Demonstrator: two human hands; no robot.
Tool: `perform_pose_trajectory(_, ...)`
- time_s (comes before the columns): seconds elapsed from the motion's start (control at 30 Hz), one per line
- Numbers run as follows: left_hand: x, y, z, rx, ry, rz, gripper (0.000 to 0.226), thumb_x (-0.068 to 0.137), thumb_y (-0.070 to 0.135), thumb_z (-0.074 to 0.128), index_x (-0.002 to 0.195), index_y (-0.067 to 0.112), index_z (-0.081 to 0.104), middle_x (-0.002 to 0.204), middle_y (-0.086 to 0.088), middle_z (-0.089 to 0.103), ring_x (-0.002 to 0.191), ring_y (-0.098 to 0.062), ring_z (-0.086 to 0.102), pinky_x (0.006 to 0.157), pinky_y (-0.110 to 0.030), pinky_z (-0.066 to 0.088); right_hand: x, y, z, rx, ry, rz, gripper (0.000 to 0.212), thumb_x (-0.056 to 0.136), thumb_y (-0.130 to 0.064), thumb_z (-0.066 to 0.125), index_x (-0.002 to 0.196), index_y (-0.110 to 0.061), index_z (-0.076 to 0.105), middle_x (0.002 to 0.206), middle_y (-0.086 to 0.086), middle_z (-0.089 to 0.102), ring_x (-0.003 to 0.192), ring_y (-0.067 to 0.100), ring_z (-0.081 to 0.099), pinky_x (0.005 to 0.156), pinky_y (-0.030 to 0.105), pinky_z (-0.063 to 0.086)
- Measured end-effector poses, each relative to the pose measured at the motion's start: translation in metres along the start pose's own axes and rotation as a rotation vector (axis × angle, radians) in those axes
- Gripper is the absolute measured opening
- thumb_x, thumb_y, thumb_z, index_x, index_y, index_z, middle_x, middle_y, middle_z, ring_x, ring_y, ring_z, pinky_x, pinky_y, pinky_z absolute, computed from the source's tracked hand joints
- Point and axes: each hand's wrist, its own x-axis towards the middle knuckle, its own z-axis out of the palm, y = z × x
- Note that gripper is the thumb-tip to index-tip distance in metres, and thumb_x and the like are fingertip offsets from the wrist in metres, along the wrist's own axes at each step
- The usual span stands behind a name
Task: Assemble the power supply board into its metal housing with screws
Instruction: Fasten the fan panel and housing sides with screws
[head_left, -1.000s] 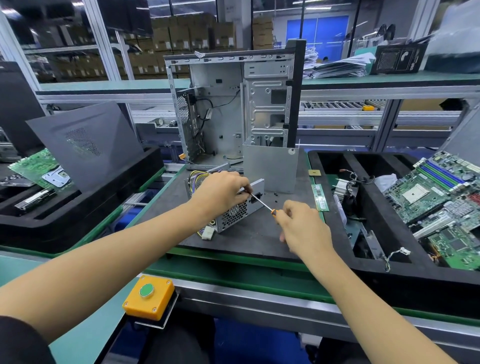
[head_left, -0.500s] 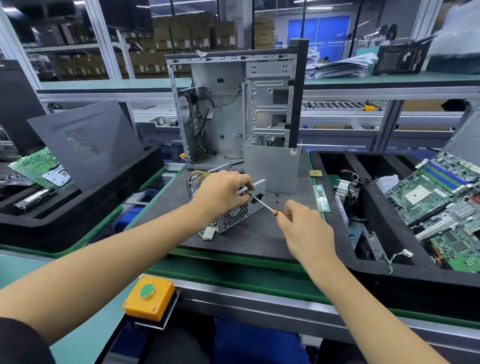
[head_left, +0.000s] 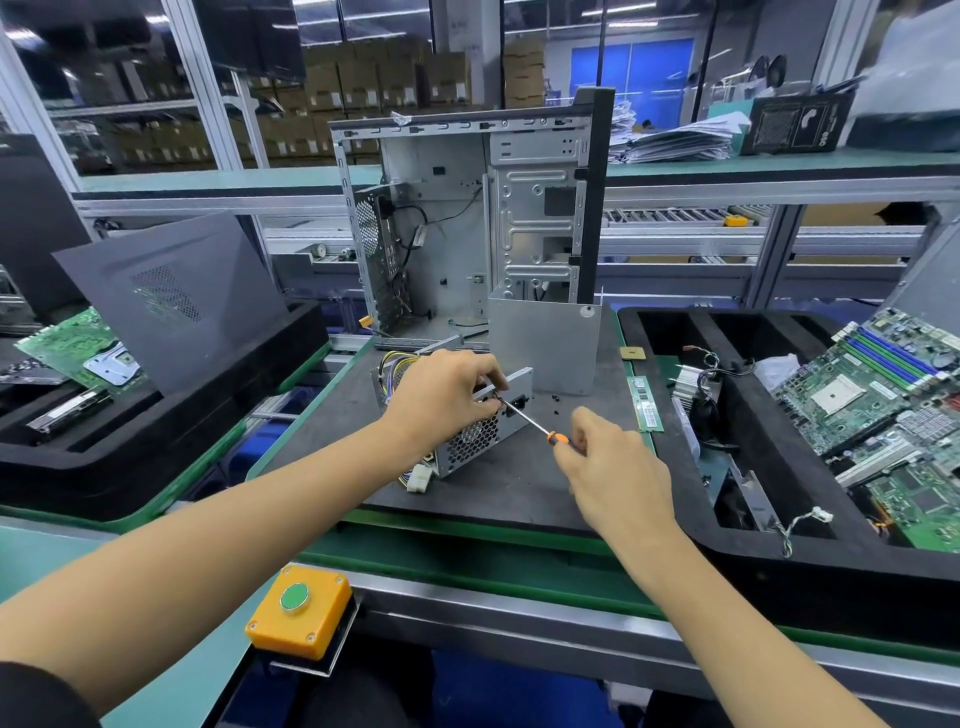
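A silver power supply housing (head_left: 470, 441) with a honeycomb grille lies on the dark grey mat (head_left: 519, 483), with yellow and black wires and a white plug (head_left: 420, 477) at its near-left end. My left hand (head_left: 441, 397) grips its top edge, fingers curled over the rear plate. My right hand (head_left: 613, 470) holds an orange-handled screwdriver (head_left: 535, 423). Its thin shaft slants up-left and its tip meets the rear plate beside the black socket, just under my left fingers. A few small black screws (head_left: 556, 400) lie on the mat behind the shaft.
An open computer case (head_left: 467, 223) stands upright behind, with a bent metal cover (head_left: 540, 348) in front of it. A memory stick (head_left: 645, 404) lies at the mat's right edge. Black foam trays hold circuit boards to the right (head_left: 883, 395) and left (head_left: 67, 343). A yellow button box (head_left: 298, 610) sits at the near edge.
My right hand and the screwdriver handle shifted slightly right and its fingers changed their hold on the handle. My left hand kept its grip on the housing.
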Motion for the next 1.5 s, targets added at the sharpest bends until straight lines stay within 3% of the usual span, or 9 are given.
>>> perform_pose_trajectory(0.1, 0.0, 0.0, 0.001, -0.017, 0.0, -0.022, 0.023, 0.078, 0.028, 0.086, 0.099, 0.029, 0.077, 0.091, 0.005, 0.075, 0.087, -0.016, 0.069, 0.07, -0.032, 0.054, 0.0, 0.001, 0.002, 0.03, -0.031, 0.034, 0.029, 0.096, -0.041, 0.047, 0.079, -0.018, 0.04, 0.064, 0.002, 0.064, 0.07, 0.027, 0.059, 0.065, 0.034, 0.051)
perform_pose_trajectory(0.4, 0.008, -0.003, -0.001, -0.149, -0.062, -0.164, 0.036, 0.067, 0.039, 0.094, 0.099, 0.036, 0.076, 0.074, 0.012, 0.068, 0.064, 0.003, 0.058, 0.063, -0.027, 0.051, 0.002, 0.004, 0.003, 0.249, -0.104, 0.143, 0.029, 0.092, -0.04, 0.054, 0.076, -0.017, 0.055, 0.059, -0.002, 0.066, 0.066, 0.025, 0.061, 0.059, 0.034, 0.047)
perform_pose_trajectory(0.53, 0.01, -0.003, 0.001, -0.193, -0.074, -0.221, 0.036, 0.062, 0.038, 0.097, 0.09, 0.04, 0.074, 0.074, 0.011, 0.069, 0.068, -0.003, 0.065, 0.064, -0.027, 0.053, 0.003, 0.004, 0.006, 0.223, -0.037, 0.112, 0.033, 0.087, -0.04, 0.061, 0.073, -0.016, 0.042, 0.057, 0.0, 0.051, 0.058, 0.026, 0.044, 0.051, 0.034, 0.036)
perform_pose_trajectory(0.87, 0.012, -0.007, 0.003, -0.281, -0.092, -0.249, 0.034, 0.06, 0.035, 0.099, 0.087, 0.034, 0.079, 0.071, 0.012, 0.067, 0.073, -0.012, 0.068, 0.058, -0.012, 0.044, -0.003, -0.001, 0.005, 0.052, 0.076, -0.033, 0.031, 0.091, -0.034, 0.056, 0.079, -0.023, 0.029, 0.058, 0.001, 0.048, 0.054, 0.02, 0.043, 0.05, 0.032, 0.033)
perform_pose_trajectory(1.07, 0.012, -0.007, 0.001, -0.273, -0.094, -0.219, 0.032, 0.063, 0.034, 0.098, 0.087, 0.032, 0.077, 0.071, 0.012, 0.067, 0.068, -0.009, 0.065, 0.054, -0.008, 0.038, 0.001, 0.0, 0.003, 0.172, -0.043, 0.053, 0.022, 0.088, -0.035, 0.055, 0.081, -0.02, 0.04, 0.064, 0.003, 0.063, 0.07, 0.029, 0.058, 0.064, 0.039, 0.05)
perform_pose_trajectory(1.17, 0.01, -0.006, 0.001, -0.265, -0.089, -0.204, 0.029, 0.066, 0.034, 0.097, 0.088, 0.031, 0.078, 0.072, 0.01, 0.066, 0.064, -0.005, 0.06, 0.057, -0.017, 0.043, 0.009, 0.0, -0.004, 0.154, -0.079, 0.031, 0.021, 0.086, -0.036, 0.055, 0.08, -0.02, 0.043, 0.066, 0.002, 0.065, 0.074, 0.028, 0.059, 0.068, 0.039, 0.052)
perform_pose_trajectory(1.27, 0.009, -0.005, 0.0, -0.241, -0.08, -0.173, 0.027, 0.068, 0.032, 0.096, 0.089, 0.028, 0.079, 0.072, 0.007, 0.068, 0.063, -0.003, 0.058, 0.059, -0.022, 0.045, 0.017, 0.0, -0.012, 0.156, -0.172, 0.051, 0.018, 0.085, -0.031, 0.056, 0.078, -0.018, 0.047, 0.062, 0.005, 0.067, 0.063, 0.03, 0.062, 0.061, 0.039, 0.053)
perform_pose_trajectory(1.37, 0.008, -0.003, -0.001, -0.21, -0.067, -0.133, 0.027, 0.068, 0.033, 0.096, 0.089, 0.028, 0.08, 0.074, 0.009, 0.067, 0.062, 0.003, 0.056, 0.057, -0.017, 0.04, 0.027, -0.004, -0.018, 0.482, -0.349, 0.192, 0.016, 0.087, -0.014, 0.055, 0.071, -0.011, 0.055, 0.058, 0.016, 0.067, 0.035, 0.028, 0.051, 0.038, 0.026, 0.039)
perform_pose_trajectory(1.5, 0.007, -0.002, -0.002, -0.19, -0.066, -0.096, 0.021, 0.071, 0.033, 0.094, 0.086, 0.026, 0.081, 0.074, 0.013, 0.06, 0.069, -0.006, 0.056, 0.06, -0.023, 0.041, 0.034, -0.005, -0.024, 0.632, -0.51, 0.317, 0.018, 0.091, -0.008, 0.05, 0.074, -0.009, 0.055, 0.058, 0.018, 0.067, 0.033, 0.024, 0.051, 0.035, 0.016, 0.023)
